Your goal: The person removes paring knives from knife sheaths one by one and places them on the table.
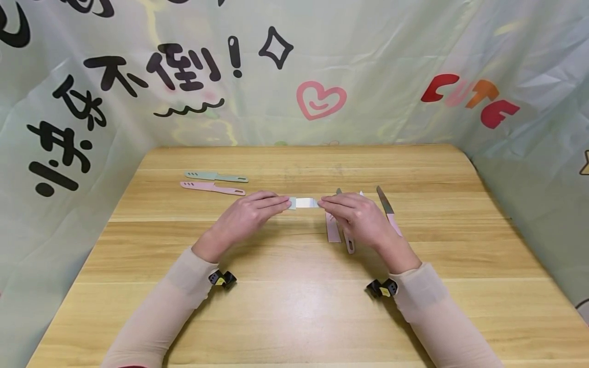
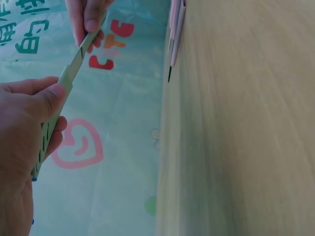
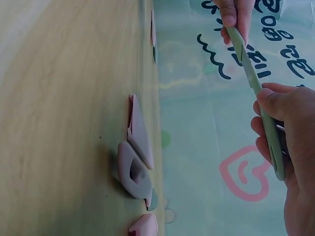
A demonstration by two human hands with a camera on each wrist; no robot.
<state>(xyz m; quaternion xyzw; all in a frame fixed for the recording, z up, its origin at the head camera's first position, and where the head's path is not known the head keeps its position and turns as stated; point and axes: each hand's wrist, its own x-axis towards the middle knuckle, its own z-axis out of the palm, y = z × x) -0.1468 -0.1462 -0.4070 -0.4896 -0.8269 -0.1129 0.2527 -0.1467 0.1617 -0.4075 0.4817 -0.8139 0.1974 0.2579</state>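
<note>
A light green knife is held level above the table between both hands. My left hand [image 1: 244, 214] grips its green sheath [image 2: 65, 78], which has a row of holes. Pinched in my right hand [image 1: 363, 217] is the green handle [image 3: 269, 130], with a slot near its end. A short stretch of bare blade [image 1: 305, 203] shows between sheath and handle; the rest of the blade is hidden. Partly under the right hand in the head view, a pink sheath [image 1: 332, 230] and a pink-handled knife [image 1: 350, 244] lie on the table.
Another pink-handled knife with a bare blade [image 1: 385, 202] lies right of the right hand. At the back left, a green sheathed knife [image 1: 202, 176] and a pink sheathed knife [image 1: 202, 187] lie side by side on the wooden table [image 1: 294, 306]. A printed cloth [image 1: 382, 51] hangs behind.
</note>
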